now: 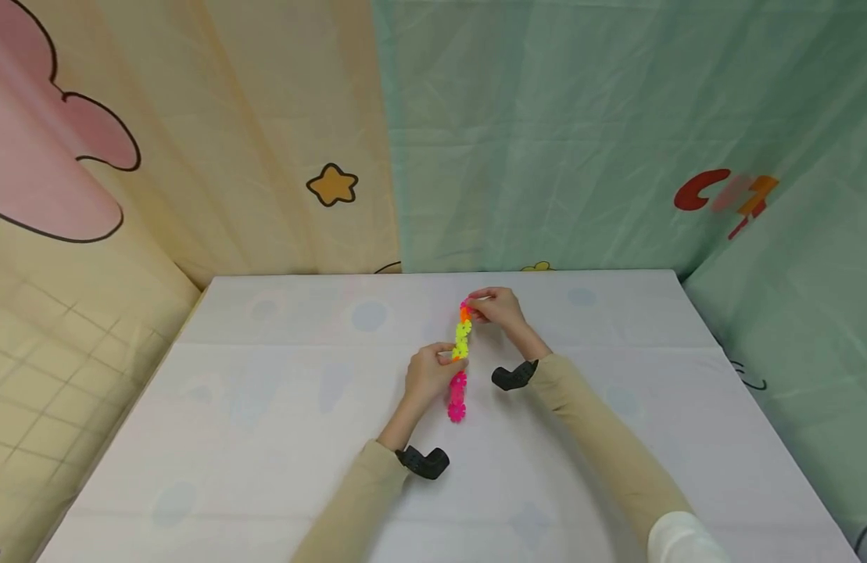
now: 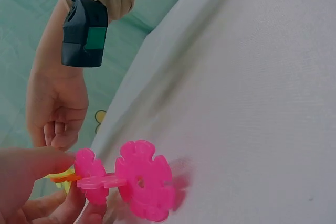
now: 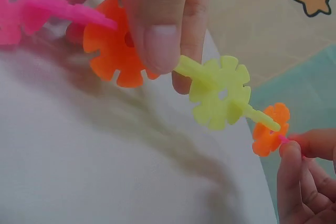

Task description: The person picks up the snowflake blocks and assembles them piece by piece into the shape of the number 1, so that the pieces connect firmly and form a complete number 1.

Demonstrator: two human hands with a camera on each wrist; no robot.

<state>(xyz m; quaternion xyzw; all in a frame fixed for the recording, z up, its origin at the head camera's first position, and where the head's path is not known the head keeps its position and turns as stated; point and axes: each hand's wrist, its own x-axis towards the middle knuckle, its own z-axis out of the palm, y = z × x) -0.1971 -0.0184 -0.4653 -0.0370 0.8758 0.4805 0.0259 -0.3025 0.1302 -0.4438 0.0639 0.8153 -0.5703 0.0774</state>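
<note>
A chain of interlocking plastic flower-shaped pieces runs lengthwise between my hands. Its near end is a pink piece [image 2: 144, 182]; beyond come an orange piece [image 3: 105, 56], a yellow piece [image 3: 219, 100] and a second orange piece [image 3: 272, 129], with pink at the far tip. My left hand [image 1: 428, 375] pinches the chain near its middle, by the first orange piece, thumb lying over it. At the far end, my right hand [image 1: 499, 309] pinches the small pink tip between thumb and finger; that piece is mostly hidden by the fingertips.
A white cloth with faint pale spots covers the table [image 1: 264, 438]. Its back edge meets a yellow and green printed curtain [image 1: 581, 141], which also hangs along both sides. Each wrist wears a black camera [image 1: 426, 463].
</note>
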